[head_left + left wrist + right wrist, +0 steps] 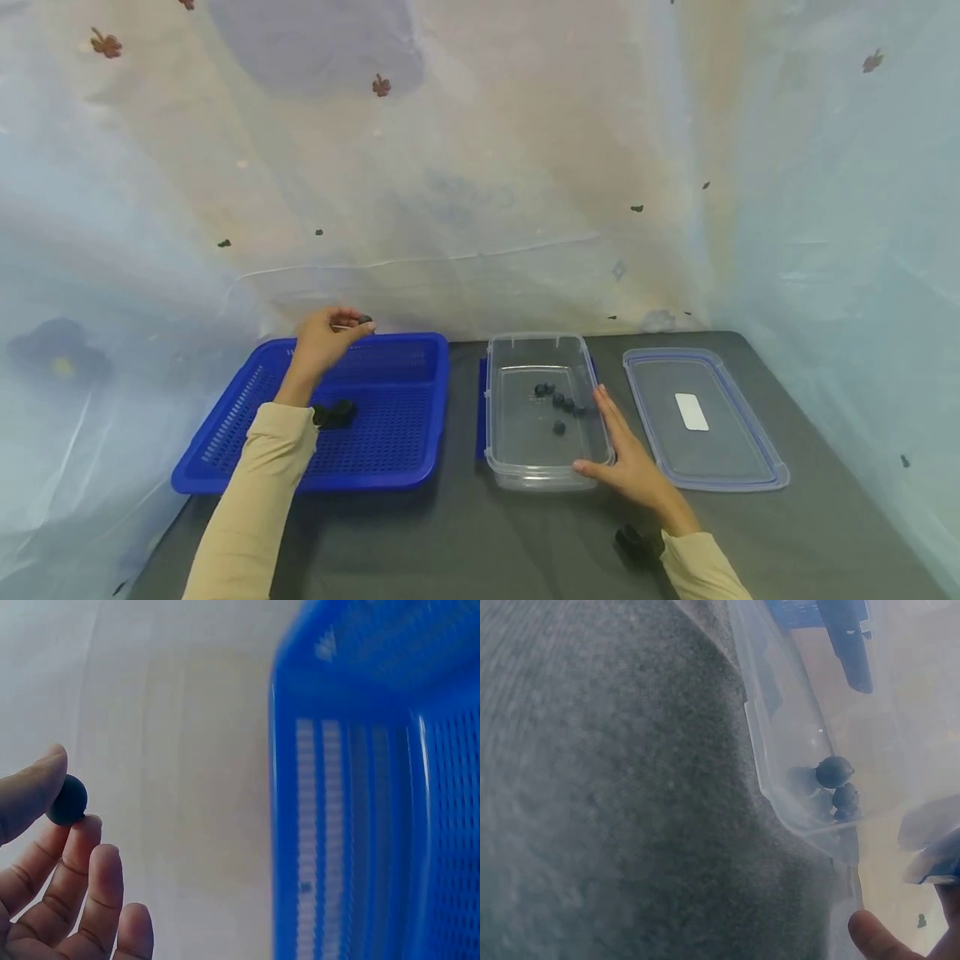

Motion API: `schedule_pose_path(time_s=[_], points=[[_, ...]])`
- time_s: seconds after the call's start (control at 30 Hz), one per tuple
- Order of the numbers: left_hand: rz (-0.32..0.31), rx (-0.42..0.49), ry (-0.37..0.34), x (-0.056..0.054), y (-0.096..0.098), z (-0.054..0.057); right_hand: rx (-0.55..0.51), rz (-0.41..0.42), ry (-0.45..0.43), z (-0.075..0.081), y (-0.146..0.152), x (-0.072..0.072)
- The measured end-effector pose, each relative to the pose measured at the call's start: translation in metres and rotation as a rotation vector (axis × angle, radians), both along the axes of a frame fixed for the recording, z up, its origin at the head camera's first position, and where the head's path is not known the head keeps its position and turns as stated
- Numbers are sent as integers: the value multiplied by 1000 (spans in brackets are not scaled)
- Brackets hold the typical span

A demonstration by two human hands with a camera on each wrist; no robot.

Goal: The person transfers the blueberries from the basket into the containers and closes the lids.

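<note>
A round dark blueberry (68, 801) is pinched between the thumb and fingertips of my left hand (330, 333), above the far rim of the blue perforated plastic basket (382, 481). The basket's floor looks bare apart from the part hidden behind the arm. My right hand (626, 458) rests against the right side of a lidless clear plastic container (517, 442). Its fingers lie straight along the side, with the thumb at the near right corner. Several dark blueberries (558, 427) lie on the container's floor.
A clear lid (720, 467) with a blue seal and a white label lies flat at the right. Something blue (481, 408) shows beneath the container. All stand on a grey-covered table (465, 550), with printed sheeting (480, 192) hanging behind and at both sides.
</note>
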State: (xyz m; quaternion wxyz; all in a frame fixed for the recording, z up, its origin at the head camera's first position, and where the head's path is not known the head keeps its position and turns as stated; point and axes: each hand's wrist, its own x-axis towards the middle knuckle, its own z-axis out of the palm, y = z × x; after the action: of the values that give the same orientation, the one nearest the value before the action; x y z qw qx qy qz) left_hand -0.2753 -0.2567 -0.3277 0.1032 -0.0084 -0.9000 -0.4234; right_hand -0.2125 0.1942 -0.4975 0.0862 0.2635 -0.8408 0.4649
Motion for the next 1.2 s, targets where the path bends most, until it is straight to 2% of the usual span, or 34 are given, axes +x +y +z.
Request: schedule_pose_path(time_s=[0.37,0.7,0.93,1.1,1.2], points=[[-151,-12,69,1,69,5,56,-11,14,8,1,-2],[-222,59,36,-9,125,2,75,-27,-11,9,6,-9],[-273,84,2,-16,163,-14,79,-24,-37,10,8,-9],[-278,143,-78,-23,188,-35,75,-25,-53,10,6,-8],[-256,173,-135,-27,203,-50,72,-23,-67,9,5,-8]])
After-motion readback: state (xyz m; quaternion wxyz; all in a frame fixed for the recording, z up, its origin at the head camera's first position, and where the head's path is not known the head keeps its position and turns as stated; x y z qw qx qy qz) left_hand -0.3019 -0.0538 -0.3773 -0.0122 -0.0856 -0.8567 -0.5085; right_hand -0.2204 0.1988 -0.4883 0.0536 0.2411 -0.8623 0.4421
